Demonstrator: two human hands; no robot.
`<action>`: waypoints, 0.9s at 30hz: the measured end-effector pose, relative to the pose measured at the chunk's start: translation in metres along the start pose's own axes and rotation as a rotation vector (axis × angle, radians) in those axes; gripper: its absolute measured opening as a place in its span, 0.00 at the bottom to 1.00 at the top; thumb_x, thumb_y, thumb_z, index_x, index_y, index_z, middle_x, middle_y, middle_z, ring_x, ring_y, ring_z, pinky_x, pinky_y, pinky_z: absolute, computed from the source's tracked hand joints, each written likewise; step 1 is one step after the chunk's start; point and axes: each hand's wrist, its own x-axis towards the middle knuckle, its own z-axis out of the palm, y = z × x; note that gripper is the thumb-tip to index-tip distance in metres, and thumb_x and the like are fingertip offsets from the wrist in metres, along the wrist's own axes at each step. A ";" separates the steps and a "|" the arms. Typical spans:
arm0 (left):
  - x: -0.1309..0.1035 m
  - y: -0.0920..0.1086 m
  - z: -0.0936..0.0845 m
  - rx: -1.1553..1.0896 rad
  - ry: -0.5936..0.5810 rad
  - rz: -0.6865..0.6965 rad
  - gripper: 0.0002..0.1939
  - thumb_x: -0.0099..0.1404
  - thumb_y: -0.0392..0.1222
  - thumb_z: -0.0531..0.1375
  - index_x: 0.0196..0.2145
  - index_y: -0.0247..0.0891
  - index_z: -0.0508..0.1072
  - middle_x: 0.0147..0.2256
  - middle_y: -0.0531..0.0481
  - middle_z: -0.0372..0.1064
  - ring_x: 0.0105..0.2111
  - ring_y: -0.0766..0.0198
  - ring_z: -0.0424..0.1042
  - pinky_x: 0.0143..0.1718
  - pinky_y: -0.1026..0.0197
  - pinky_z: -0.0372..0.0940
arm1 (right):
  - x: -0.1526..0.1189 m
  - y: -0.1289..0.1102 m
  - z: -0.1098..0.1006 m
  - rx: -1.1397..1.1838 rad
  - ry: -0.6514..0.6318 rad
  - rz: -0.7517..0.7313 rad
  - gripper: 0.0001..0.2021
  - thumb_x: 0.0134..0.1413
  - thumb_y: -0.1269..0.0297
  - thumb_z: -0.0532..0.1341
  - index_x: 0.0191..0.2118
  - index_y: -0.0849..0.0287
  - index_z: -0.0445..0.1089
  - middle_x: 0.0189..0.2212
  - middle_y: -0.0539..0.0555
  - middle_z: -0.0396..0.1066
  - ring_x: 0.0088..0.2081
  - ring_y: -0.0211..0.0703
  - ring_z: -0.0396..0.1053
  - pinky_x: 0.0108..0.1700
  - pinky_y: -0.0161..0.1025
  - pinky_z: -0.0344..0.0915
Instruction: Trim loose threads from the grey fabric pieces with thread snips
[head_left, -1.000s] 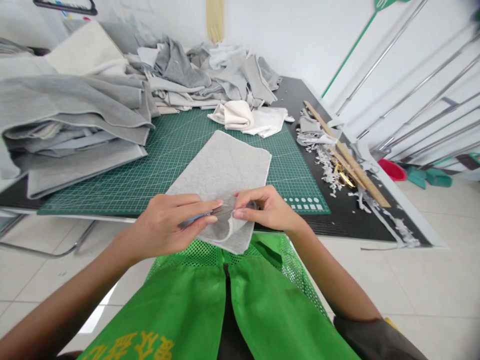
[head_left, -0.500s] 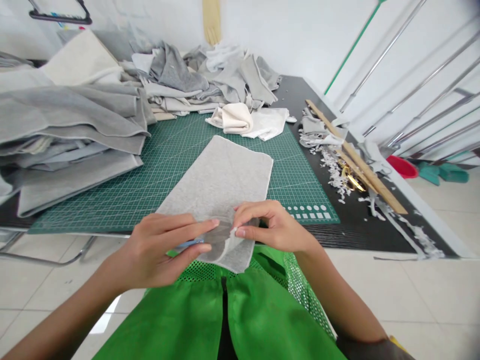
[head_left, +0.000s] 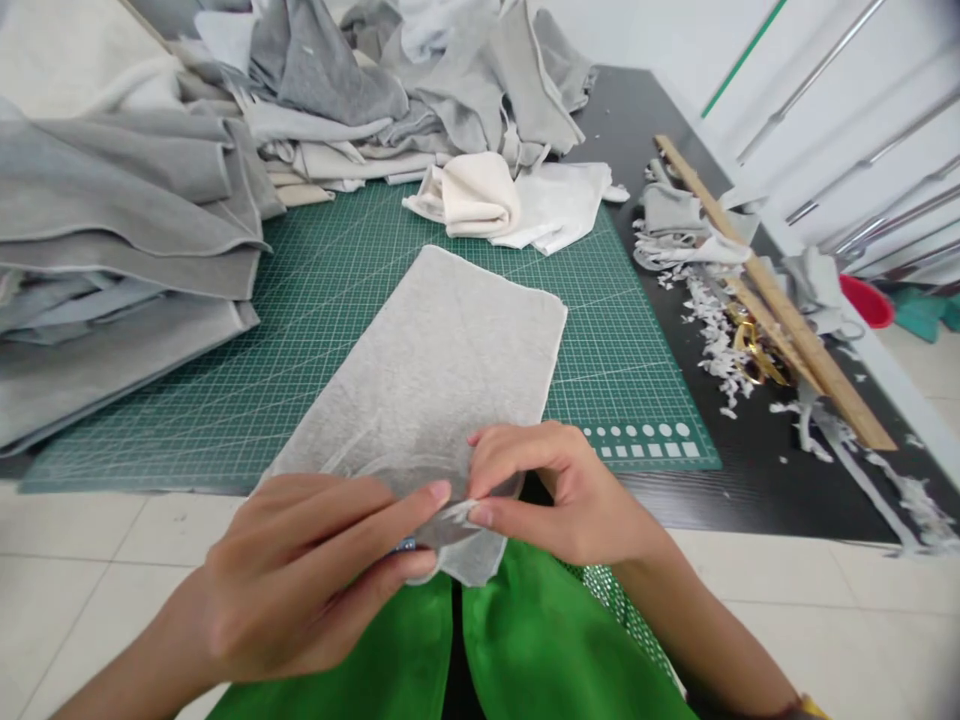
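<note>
A light grey cloth (head_left: pixel 450 370) with a stitched border lies on the green cutting mat, its near end hanging over the table edge towards my green vest. My left hand (head_left: pixel 315 560) is closed at the near end of the cloth, thumb below and fingers above. Between them shows a bit of a small blue object (head_left: pixel 405 545), mostly hidden, whose kind I cannot make out. My right hand (head_left: pixel 555 485) pinches a folded bit of the cloth's near edge between thumb and forefinger, just right of the left fingertips.
Grey cloths (head_left: pixel 112 200) are stacked at the left, with a loose heap of cloths (head_left: pixel 420 90) at the back. A folded cream cloth (head_left: pixel 480 195) sits on the cutting mat (head_left: pixel 630 350). At right are wooden strips (head_left: pixel 780 310), gold-handled scissors (head_left: pixel 754 345) and fabric scraps (head_left: pixel 712 320).
The view has tilted down and come closer to the table. Both hands stay at the cloth's near edge; the left fingers have come closer to the right fingertips, and less of the blue object shows.
</note>
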 end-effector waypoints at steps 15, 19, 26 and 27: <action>0.017 -0.019 -0.004 -0.118 -0.179 -0.076 0.11 0.71 0.39 0.58 0.50 0.39 0.74 0.30 0.57 0.77 0.26 0.69 0.74 0.27 0.63 0.69 | 0.012 -0.005 -0.014 0.170 -0.084 0.282 0.07 0.62 0.65 0.63 0.35 0.60 0.77 0.29 0.52 0.76 0.34 0.38 0.72 0.54 0.47 0.66; 0.018 -0.022 -0.002 -0.139 -0.191 -0.105 0.10 0.70 0.38 0.59 0.48 0.40 0.75 0.30 0.57 0.77 0.26 0.69 0.74 0.28 0.62 0.68 | 0.014 -0.006 -0.017 0.184 -0.095 0.317 0.09 0.63 0.63 0.62 0.34 0.60 0.77 0.29 0.52 0.77 0.34 0.37 0.72 0.59 0.48 0.64; 0.010 -0.018 -0.003 -0.118 -0.188 -0.147 0.11 0.68 0.35 0.61 0.47 0.44 0.77 0.33 0.58 0.78 0.29 0.66 0.74 0.33 0.58 0.68 | 0.015 -0.004 -0.019 0.230 -0.090 0.325 0.09 0.63 0.65 0.63 0.33 0.62 0.77 0.29 0.53 0.76 0.35 0.37 0.73 0.60 0.47 0.63; 0.009 -0.017 -0.004 -0.111 -0.197 -0.144 0.11 0.68 0.35 0.61 0.47 0.44 0.77 0.34 0.58 0.79 0.29 0.65 0.74 0.33 0.58 0.69 | 0.015 -0.004 -0.019 0.237 -0.090 0.327 0.09 0.63 0.66 0.63 0.33 0.63 0.77 0.29 0.53 0.76 0.35 0.37 0.73 0.60 0.47 0.63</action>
